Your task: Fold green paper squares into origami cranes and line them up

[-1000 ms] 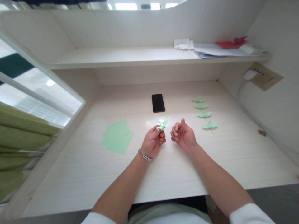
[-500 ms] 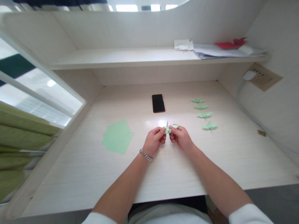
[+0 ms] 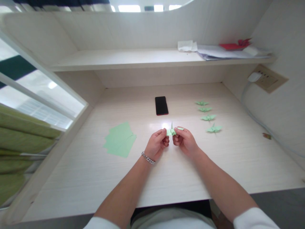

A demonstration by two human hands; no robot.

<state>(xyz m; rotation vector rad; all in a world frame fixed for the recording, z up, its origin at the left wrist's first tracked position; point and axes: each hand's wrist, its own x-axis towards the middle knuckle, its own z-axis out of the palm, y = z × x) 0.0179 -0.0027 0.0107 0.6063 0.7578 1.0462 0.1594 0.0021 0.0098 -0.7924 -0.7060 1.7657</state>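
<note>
— Over the pale desk (image 3: 186, 181), what is held?
— One crane (image 3: 172, 132), pinched between left hand (image 3: 155, 144) and right hand (image 3: 187, 141); final shaping is apparently being done.
— Next?
— Gentle, even tension seems required.

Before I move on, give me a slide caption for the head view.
Left hand and right hand hold a green origami crane between overlapping green paper sheets and a row of four cranes.

Matt paper crane (image 3: 172, 131), paper sheets (image 3: 120, 140), smooth phone screen (image 3: 161, 105), shiny metal bracelet (image 3: 148, 158), glossy wood-look desktop (image 3: 83, 165)
</note>
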